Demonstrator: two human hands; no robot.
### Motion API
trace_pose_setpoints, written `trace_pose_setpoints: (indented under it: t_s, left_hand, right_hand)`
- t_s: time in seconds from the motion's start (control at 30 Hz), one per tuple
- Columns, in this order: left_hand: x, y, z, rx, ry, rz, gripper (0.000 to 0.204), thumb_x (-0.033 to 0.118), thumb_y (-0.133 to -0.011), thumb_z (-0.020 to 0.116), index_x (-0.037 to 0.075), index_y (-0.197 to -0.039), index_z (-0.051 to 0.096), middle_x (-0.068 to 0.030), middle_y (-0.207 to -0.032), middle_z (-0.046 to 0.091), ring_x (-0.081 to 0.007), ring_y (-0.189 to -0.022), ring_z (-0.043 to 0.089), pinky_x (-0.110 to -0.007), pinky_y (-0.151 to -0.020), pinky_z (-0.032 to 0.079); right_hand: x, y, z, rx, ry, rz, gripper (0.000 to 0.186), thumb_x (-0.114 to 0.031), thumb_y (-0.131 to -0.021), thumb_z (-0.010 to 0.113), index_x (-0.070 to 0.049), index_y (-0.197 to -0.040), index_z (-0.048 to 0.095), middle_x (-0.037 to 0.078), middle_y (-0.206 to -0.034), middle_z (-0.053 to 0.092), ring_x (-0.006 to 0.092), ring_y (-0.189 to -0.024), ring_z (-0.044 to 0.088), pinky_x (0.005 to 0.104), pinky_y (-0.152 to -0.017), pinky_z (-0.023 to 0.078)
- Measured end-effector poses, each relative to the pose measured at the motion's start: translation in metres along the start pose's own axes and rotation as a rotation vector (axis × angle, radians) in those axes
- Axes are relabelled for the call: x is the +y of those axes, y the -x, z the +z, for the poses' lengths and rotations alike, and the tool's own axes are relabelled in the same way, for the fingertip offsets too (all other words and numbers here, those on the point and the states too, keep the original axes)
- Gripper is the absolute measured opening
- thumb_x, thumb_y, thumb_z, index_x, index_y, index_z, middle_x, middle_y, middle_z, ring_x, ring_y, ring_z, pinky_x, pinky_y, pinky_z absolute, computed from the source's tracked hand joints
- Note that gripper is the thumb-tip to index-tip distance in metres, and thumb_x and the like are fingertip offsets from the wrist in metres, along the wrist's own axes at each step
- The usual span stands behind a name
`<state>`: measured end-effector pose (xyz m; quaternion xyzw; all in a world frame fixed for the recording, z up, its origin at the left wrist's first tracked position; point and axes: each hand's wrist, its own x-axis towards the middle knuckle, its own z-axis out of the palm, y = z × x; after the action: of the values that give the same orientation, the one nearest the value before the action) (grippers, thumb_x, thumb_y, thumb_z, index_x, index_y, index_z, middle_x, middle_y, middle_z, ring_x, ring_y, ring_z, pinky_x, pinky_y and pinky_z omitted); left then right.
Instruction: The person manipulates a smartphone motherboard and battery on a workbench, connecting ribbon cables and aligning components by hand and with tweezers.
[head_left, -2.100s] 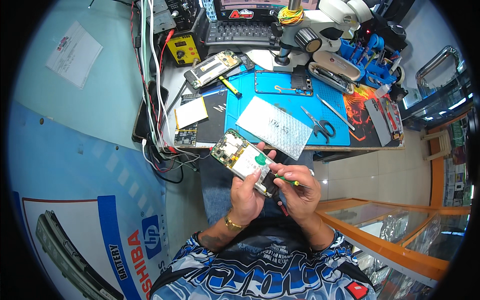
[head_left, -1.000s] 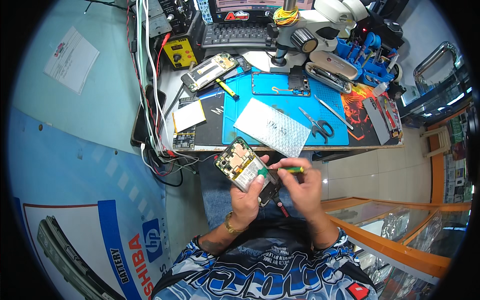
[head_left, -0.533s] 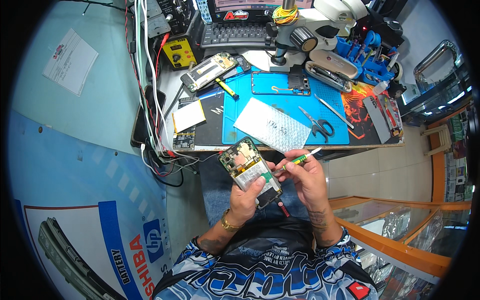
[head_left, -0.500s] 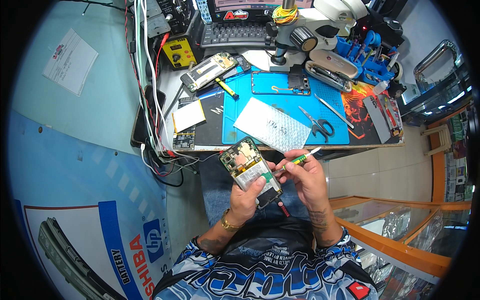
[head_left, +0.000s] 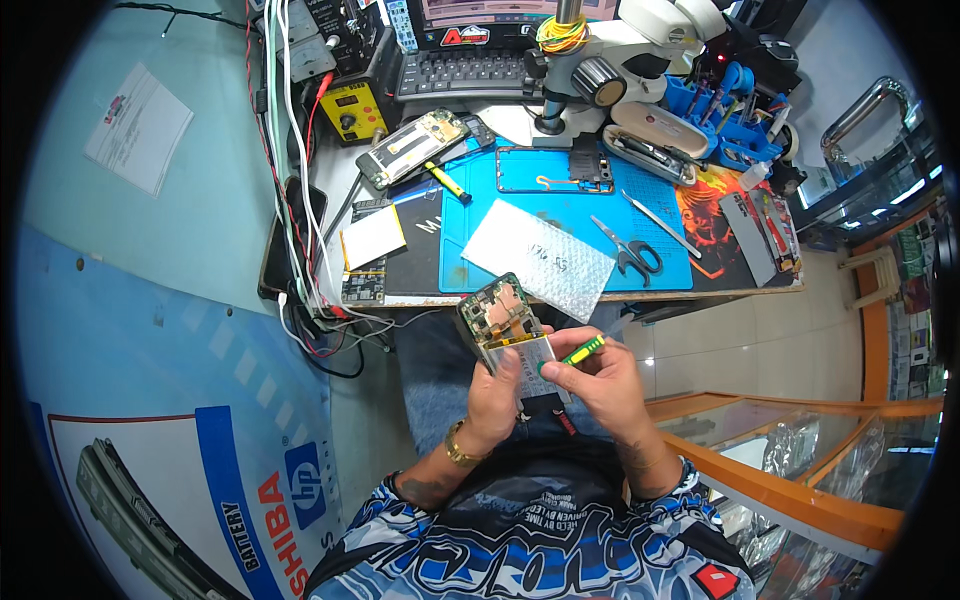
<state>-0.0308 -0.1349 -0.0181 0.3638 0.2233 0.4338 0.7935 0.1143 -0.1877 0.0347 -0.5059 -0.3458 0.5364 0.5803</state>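
Note:
My left hand (head_left: 495,398) grips an opened smartphone (head_left: 499,306) above my lap, thumb lying along the edge of its battery. The phone's back is off, baring its circuit board at the upper end and a silver battery (head_left: 535,380) below. My right hand (head_left: 608,388) is closed on a slim hand tool with a green-and-yellow handle (head_left: 583,351). Its thumb presses near a small green tab (head_left: 542,369) on the battery's right part. The tool's ends are hidden or too small to make out.
On the bench's blue mat (head_left: 470,270) lie a bubble-wrap pouch (head_left: 540,258), scissors (head_left: 637,260), tweezers (head_left: 660,224) and a phone frame (head_left: 555,170). Another opened phone (head_left: 412,148) rests behind, left. A microscope (head_left: 597,80) stands at the back; cables (head_left: 300,180) hang left.
The phone has tilted and turned a little in my left hand, whose thumb has moved up the battery. My right hand has closed in on the battery, and the tool's white end no longer shows.

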Motion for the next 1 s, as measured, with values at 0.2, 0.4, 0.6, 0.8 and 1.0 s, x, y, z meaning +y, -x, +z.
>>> trace_pose_setpoints:
  t_s: [0.2,0.4,0.6,0.8,1.0]
  left_hand:
    - [0.008,-0.014,0.014,0.176,0.123,0.030,0.046,0.037,-0.106,0.041,0.000,-0.132,0.047,-0.0159,-0.125,0.061,-0.0221,-0.110,0.063,-0.038,-0.091,0.055]
    - [0.020,-0.035,0.029,0.126,0.307,0.020,0.049,0.033,-0.106,0.043,-0.002,-0.140,0.039,-0.0195,-0.134,0.054,-0.0269,-0.119,0.058,-0.046,-0.094,0.054]
    - [0.031,-0.063,0.039,0.069,0.280,-0.017,0.047,0.007,-0.097,0.049,-0.005,-0.140,0.037,-0.0184,-0.135,0.052,-0.0267,-0.123,0.056,-0.044,-0.104,0.047]
    - [0.017,-0.090,0.029,0.044,0.471,-0.109,0.044,0.004,-0.096,0.040,-0.006,-0.139,0.037,-0.0194,-0.135,0.052,-0.0313,-0.127,0.053,-0.048,-0.107,0.045]
    - [0.021,-0.098,0.037,-0.014,0.491,-0.116,0.030,0.016,-0.101,0.043,0.002,-0.127,0.049,-0.0116,-0.125,0.059,-0.0244,-0.117,0.057,-0.046,-0.104,0.043]
  right_hand:
    - [0.000,0.004,0.001,0.266,-0.025,-0.355,0.023,0.000,-0.091,0.066,0.001,-0.114,0.061,0.007,-0.103,0.066,0.0112,-0.093,0.062,0.0257,-0.082,0.050]
    - [-0.015,-0.026,-0.047,0.478,-0.255,-0.451,0.023,-0.004,-0.094,0.063,0.002,-0.116,0.058,0.009,-0.106,0.066,0.0137,-0.095,0.063,0.0279,-0.086,0.051]
    - [-0.022,-0.044,-0.089,0.432,-0.374,-0.299,0.025,-0.005,-0.096,0.060,0.003,-0.120,0.056,0.011,-0.109,0.066,0.0165,-0.096,0.065,0.0303,-0.085,0.054]
    - [-0.015,-0.041,-0.085,0.347,-0.359,-0.256,0.025,-0.005,-0.097,0.058,0.003,-0.120,0.055,0.013,-0.111,0.066,0.0183,-0.101,0.066,0.0325,-0.088,0.055]
    - [-0.012,-0.062,-0.090,0.425,-0.374,-0.309,0.025,-0.007,-0.096,0.062,0.002,-0.119,0.056,0.011,-0.109,0.066,0.0149,-0.098,0.064,0.0291,-0.088,0.053]
